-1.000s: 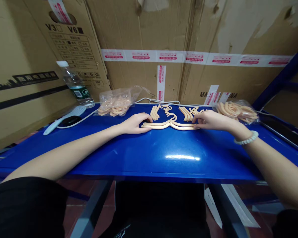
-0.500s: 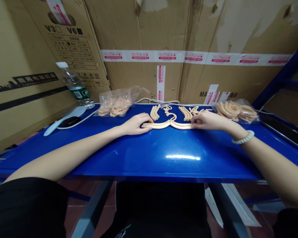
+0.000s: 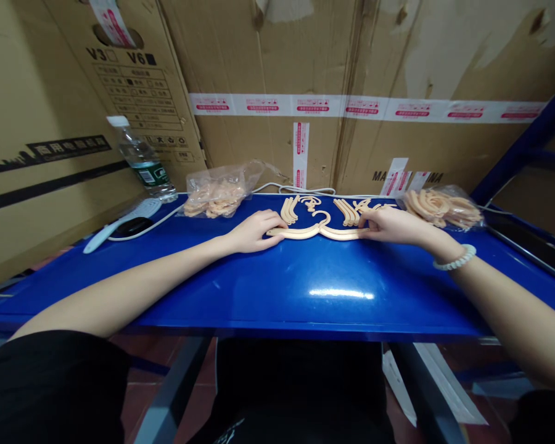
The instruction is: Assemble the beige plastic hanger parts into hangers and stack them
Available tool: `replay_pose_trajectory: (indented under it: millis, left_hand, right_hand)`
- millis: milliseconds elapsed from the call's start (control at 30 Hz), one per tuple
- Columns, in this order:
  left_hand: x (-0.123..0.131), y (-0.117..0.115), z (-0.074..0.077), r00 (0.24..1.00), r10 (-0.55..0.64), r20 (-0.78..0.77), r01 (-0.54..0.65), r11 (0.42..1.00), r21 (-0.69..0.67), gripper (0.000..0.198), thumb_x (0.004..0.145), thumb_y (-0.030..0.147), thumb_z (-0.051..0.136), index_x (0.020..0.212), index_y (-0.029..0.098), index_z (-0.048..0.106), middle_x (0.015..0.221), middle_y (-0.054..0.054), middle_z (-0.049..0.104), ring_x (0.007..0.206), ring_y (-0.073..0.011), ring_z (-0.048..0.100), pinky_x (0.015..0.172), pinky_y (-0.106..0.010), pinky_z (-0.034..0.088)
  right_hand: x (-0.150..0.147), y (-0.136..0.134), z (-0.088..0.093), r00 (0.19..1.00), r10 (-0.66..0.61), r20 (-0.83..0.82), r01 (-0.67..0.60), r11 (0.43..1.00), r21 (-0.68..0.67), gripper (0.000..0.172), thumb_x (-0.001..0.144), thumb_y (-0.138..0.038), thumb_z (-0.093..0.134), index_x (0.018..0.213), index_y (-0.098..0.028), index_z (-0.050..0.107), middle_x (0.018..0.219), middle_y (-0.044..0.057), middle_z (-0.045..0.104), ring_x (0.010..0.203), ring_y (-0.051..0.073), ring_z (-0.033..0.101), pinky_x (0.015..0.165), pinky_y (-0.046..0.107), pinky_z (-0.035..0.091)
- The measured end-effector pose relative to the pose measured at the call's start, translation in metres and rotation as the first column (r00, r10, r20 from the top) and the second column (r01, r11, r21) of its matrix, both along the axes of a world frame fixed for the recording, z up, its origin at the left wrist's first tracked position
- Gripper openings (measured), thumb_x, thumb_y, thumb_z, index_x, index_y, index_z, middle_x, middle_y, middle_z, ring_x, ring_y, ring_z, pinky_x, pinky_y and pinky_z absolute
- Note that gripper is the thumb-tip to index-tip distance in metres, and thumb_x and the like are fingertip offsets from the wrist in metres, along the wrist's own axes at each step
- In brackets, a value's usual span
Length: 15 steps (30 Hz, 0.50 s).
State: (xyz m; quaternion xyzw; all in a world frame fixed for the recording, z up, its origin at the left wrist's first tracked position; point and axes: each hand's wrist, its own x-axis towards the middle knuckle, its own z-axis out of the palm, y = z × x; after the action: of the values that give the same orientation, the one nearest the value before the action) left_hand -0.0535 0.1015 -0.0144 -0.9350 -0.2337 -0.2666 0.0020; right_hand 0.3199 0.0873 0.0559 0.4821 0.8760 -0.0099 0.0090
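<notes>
Left hand (image 3: 256, 232) and right hand (image 3: 383, 224), spaced apart, clamp opposite ends of the beige hanger (image 3: 326, 233) on the blue table (image 3: 259, 290)

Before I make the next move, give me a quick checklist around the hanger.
1. Left hand gripping one end of the hanger: ok.
2. Right hand gripping the other end: ok.
3. Hook pointing away from the person: ok.
4. Hanger joint firm at the middle: cannot tell.
5. Curved strips well away from the right hand: not ok, they lie close by.
6. White cable apart from the hanger: ok, it lies behind.
</notes>
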Motion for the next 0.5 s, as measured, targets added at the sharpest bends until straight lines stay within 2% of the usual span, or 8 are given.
replay_pose_trajectory:
  millis: [100, 167, 267, 333, 500]
  left_hand:
    - [-0.001, 0.000, 0.001, 1.000, -0.001, -0.011, 0.001, 1.000, 0.012, 0.025, 0.097, 0.035, 0.055, 0.110, 0.016, 0.066, 0.106, -0.011, 0.072, 0.097, -0.0263, 0.066, 0.086, -0.041, 0.049]
    - [-0.001, 0.000, 0.001, 1.000, 0.015, -0.012, -0.015, 1.000, 0.020, 0.026, 0.096, 0.036, 0.056, 0.109, 0.016, 0.065, 0.105, -0.011, 0.073, 0.096, -0.0265, 0.066, 0.085, -0.041, 0.049]
    - [-0.002, 0.000, 0.000, 0.999, 0.042, -0.001, -0.042, 0.999, 0.016, 0.025, 0.094, 0.036, 0.056, 0.107, 0.016, 0.065, 0.103, -0.010, 0.073, 0.094, -0.0264, 0.066, 0.084, -0.041, 0.049]
    - [-0.002, 0.000, 0.000, 0.999, 0.049, 0.004, -0.049, 0.999, 0.008, 0.023, 0.092, 0.033, 0.055, 0.107, 0.017, 0.064, 0.104, -0.009, 0.073, 0.095, -0.0261, 0.066, 0.085, -0.041, 0.049]
    - [-0.003, 0.001, -0.001, 0.999, 0.046, 0.022, -0.046, 0.999, -0.002, 0.023, 0.089, 0.030, 0.056, 0.106, 0.017, 0.064, 0.104, -0.009, 0.073, 0.094, -0.0255, 0.066, 0.085, -0.040, 0.050]
  right_hand:
    - [-0.006, -0.010, 0.004, 0.995, 0.022, -0.102, -0.022, 1.000, 0.004, 0.029, 0.086, -0.044, 0.061, 0.099, -0.018, 0.061, 0.073, 0.004, 0.065, 0.062, 0.019, 0.057, 0.058, 0.029, 0.034]
    - [-0.013, -0.018, 0.006, 0.984, 0.078, -0.158, -0.094, 0.991, -0.095, 0.027, 0.086, -0.045, 0.060, 0.091, -0.019, 0.058, 0.074, 0.004, 0.064, 0.064, 0.019, 0.058, 0.060, 0.030, 0.038]
    - [-0.023, -0.030, 0.009, 0.974, 0.148, -0.171, -0.199, 0.920, -0.339, 0.026, 0.085, -0.046, 0.062, 0.084, -0.020, 0.060, 0.073, 0.003, 0.063, 0.065, 0.018, 0.058, 0.061, 0.030, 0.041]
    - [-0.027, -0.034, 0.009, 0.976, 0.154, -0.151, -0.206, 0.872, -0.445, 0.025, 0.084, -0.044, 0.064, 0.085, -0.019, 0.062, 0.072, 0.002, 0.063, 0.065, 0.018, 0.058, 0.061, 0.030, 0.042]
    - [-0.026, -0.035, 0.007, 0.977, 0.165, -0.137, -0.212, 0.829, -0.517, 0.024, 0.084, -0.042, 0.065, 0.084, -0.018, 0.063, 0.071, 0.001, 0.061, 0.064, 0.017, 0.056, 0.060, 0.029, 0.043]
